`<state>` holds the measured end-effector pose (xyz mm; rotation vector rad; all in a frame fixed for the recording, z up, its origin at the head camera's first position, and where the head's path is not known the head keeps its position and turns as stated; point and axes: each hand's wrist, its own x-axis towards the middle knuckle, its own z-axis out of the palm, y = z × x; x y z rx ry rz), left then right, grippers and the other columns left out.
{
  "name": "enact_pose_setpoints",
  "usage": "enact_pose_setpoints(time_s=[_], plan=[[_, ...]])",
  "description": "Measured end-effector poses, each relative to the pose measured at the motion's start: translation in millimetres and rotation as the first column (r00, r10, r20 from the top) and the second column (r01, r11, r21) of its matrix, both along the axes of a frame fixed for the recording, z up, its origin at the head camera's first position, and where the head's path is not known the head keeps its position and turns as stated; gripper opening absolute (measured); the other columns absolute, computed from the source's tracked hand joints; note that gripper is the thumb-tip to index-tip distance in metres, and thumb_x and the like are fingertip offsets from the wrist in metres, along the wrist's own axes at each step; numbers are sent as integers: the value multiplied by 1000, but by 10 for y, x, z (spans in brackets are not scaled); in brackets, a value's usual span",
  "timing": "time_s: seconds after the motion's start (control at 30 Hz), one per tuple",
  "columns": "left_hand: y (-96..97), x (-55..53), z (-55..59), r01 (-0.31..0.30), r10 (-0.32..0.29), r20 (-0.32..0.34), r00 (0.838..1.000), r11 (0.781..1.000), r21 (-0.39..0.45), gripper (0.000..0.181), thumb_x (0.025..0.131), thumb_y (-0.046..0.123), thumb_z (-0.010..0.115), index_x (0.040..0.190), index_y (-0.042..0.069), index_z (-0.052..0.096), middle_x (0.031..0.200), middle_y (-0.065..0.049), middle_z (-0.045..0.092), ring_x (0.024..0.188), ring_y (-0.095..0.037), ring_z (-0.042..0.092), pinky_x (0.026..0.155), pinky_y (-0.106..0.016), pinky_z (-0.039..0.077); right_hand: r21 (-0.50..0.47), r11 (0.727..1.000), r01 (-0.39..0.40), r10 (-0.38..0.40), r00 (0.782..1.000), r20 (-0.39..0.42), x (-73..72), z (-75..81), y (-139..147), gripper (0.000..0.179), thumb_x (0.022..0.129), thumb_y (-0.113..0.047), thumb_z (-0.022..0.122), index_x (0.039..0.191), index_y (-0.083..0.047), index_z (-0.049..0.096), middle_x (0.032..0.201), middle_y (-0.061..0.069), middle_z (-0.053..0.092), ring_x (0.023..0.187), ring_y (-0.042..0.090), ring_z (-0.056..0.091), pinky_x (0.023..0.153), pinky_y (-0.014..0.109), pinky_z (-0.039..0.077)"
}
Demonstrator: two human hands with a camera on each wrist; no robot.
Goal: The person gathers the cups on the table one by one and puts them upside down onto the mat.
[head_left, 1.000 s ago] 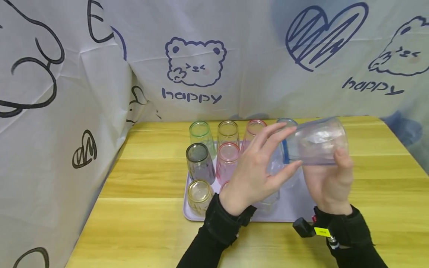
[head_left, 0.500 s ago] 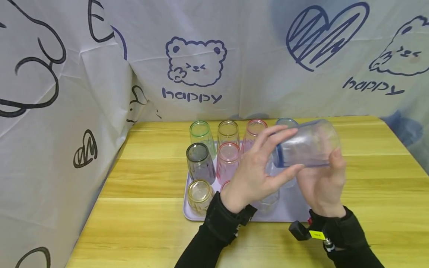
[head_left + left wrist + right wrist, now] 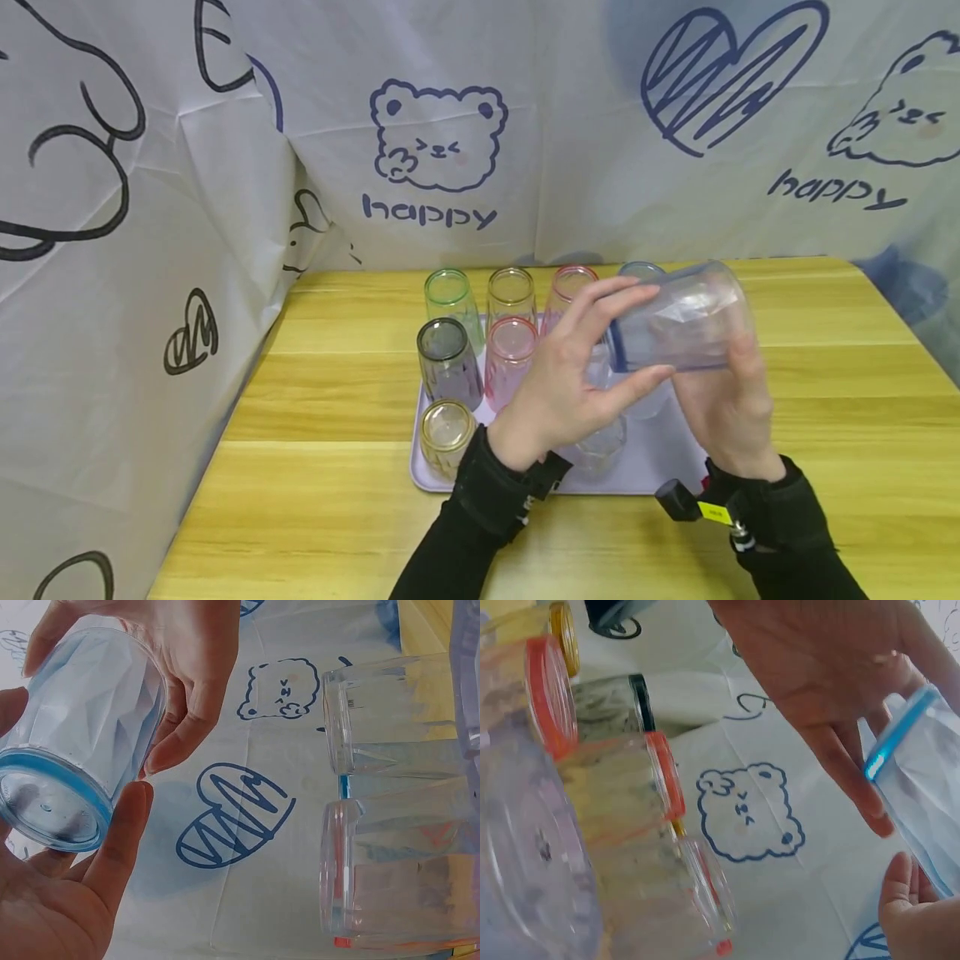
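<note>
A blue-tinted clear drinking glass [image 3: 678, 317] with a thick blue base is held on its side above the tray, base toward the left. My left hand [image 3: 573, 375] grips the base end, thumb below and fingers above. My right hand [image 3: 731, 400] holds the other end from the right and below, its thumb against the near side. In the left wrist view the faceted wall and round base of the glass [image 3: 90, 712] show between both hands. Upturned glasses stand under and behind my left hand, which partly hides them.
A lilac tray [image 3: 667, 467] bears several upturned glasses, among them a green one [image 3: 450, 304], a dark grey one [image 3: 447, 362], a pink one [image 3: 510, 367] and a yellow one [image 3: 447, 433]. The tray sits on a wooden table [image 3: 322, 467]. A printed cloth [image 3: 315, 75] hangs behind.
The glass and my right hand have shifted a little to the left, the glass's base moving deeper between my left fingers and thumb. My left hand stays nearly in place.
</note>
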<state>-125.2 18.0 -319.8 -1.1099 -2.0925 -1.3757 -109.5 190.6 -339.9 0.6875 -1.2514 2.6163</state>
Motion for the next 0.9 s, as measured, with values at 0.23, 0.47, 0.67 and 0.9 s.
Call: enact_pose_setpoints(time_s=[0.23,0.47,0.67,0.9], plan=[[-16,-6,16,-8,8,13,1000,1000,-17,66,86,23,79,143,14,49,144,-11,51,134,-16,51,108,-20,45,106,993,57,-58,998,3,-25,29,102,67,90,-28,69,147,-8,40,133,7,57,122,20,52,104,32,47],[-34,5,22,-14,17,48,999,999,-48,69,86,25,79,145,14,46,141,-9,54,121,-15,57,99,-16,47,161,986,38,-31,998,-47,-50,38,242,62,93,-13,63,149,-7,36,138,11,49,120,21,54,98,26,55],[-56,23,28,-19,27,99,995,997,-75,70,87,28,77,147,14,44,142,-8,55,121,-14,58,102,-19,47,358,932,63,-27,994,-105,-38,48,415,66,92,-2,55,153,-6,31,140,10,51,120,20,55,101,24,53],[-70,46,15,-43,56,126,991,994,-99,71,88,32,75,150,18,41,149,-5,52,139,-13,50,115,-28,42,560,823,97,-53,994,-94,35,133,531,78,86,6,57,157,-6,27,140,10,51,116,18,57,92,21,54]])
